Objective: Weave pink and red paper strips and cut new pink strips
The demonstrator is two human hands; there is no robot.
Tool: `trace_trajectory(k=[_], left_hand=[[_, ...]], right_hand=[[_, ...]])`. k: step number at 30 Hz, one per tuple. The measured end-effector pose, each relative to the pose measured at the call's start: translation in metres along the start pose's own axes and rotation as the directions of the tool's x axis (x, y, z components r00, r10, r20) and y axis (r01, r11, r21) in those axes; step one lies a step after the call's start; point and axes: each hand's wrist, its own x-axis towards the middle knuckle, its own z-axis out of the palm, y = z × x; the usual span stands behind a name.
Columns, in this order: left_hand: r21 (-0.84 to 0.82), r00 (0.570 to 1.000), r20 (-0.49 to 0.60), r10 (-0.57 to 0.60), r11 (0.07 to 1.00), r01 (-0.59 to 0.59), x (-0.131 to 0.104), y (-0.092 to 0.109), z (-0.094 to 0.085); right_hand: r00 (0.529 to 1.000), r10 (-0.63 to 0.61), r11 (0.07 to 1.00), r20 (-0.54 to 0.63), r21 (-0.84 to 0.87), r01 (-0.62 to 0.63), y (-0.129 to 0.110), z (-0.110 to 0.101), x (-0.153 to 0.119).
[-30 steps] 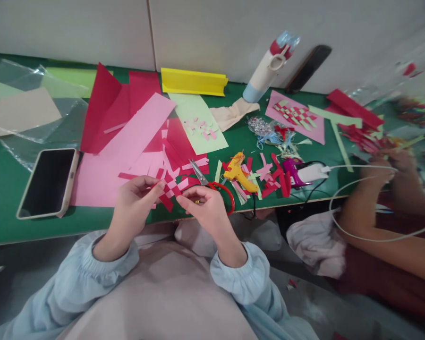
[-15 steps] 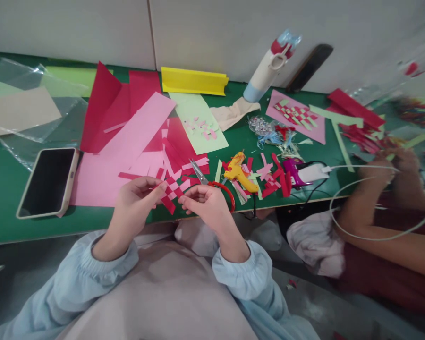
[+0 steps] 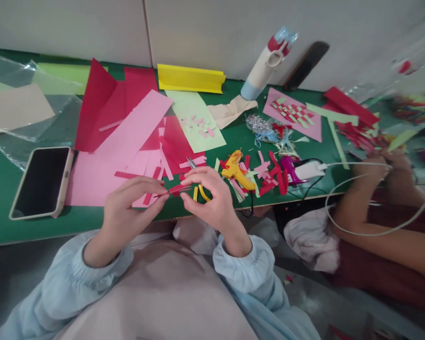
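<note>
My left hand (image 3: pixel 136 208) pinches a small woven piece of red and pink paper strips (image 3: pixel 175 191) between thumb and fingers. The piece is turned nearly edge-on, so it looks like thin red slivers pointing right. Around its right end, my right hand (image 3: pixel 207 196) is open, thumb and fingers apart with a gap between them. Scissors (image 3: pixel 204 193) lie behind the right hand; their yellow inner handle loops show through the gap and a bit of blade above the fingers. Loose strips (image 3: pixel 148 194) lie on the table by the left hand.
A phone (image 3: pixel 41 182) lies left, beside pink paper sheets (image 3: pixel 88 182). Right of my hands are a yellow glue gun (image 3: pixel 238 170), paper scraps (image 3: pixel 269 177) and a white plug with cable (image 3: pixel 310 172). A bottle (image 3: pixel 262 66) stands behind. A co-worker's hands (image 3: pixel 378 165) work at right.
The woven piece has turned from showing its checkered face to nearly edge-on. My right hand has let go of it and opened, its fingers rising over the scissors.
</note>
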Motion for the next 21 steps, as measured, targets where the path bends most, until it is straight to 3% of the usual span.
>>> trace_trajectory(k=[3,6,10,13,17,19,21], left_hand=[[0.145,0.95,0.018,0.312,0.939,-0.312,0.004,0.003,-0.007],[0.26,0.869,0.037,0.493,0.835,-0.485,0.006,0.008,-0.012],[0.305,0.82,0.056,0.57,0.772,-0.558,0.005,0.014,-0.017],[0.327,0.796,0.111,0.596,0.734,-0.595,0.002,0.014,-0.022],[0.383,0.714,0.152,0.684,0.625,-0.68,0.001,0.011,-0.028],[0.399,0.724,0.118,0.679,0.635,-0.661,0.0,0.008,-0.028],[0.378,0.805,0.028,0.593,0.739,-0.558,-0.004,0.002,-0.025]], right_hand=[[0.982,-0.185,0.971,-0.022,-0.155,0.18,-0.003,-0.004,0.003],[0.943,-0.332,0.908,-0.023,-0.279,0.312,-0.004,-0.006,0.003],[0.889,-0.455,0.849,-0.056,-0.328,0.414,-0.006,-0.007,0.001],[0.876,-0.479,0.828,-0.055,-0.361,0.43,-0.009,-0.008,-0.001],[0.859,-0.512,0.777,-0.023,-0.438,0.452,-0.01,-0.009,-0.005],[0.829,-0.557,0.754,-0.043,-0.445,0.484,-0.009,-0.009,-0.007],[0.808,-0.586,0.743,-0.056,-0.434,0.509,-0.008,-0.01,-0.01]])
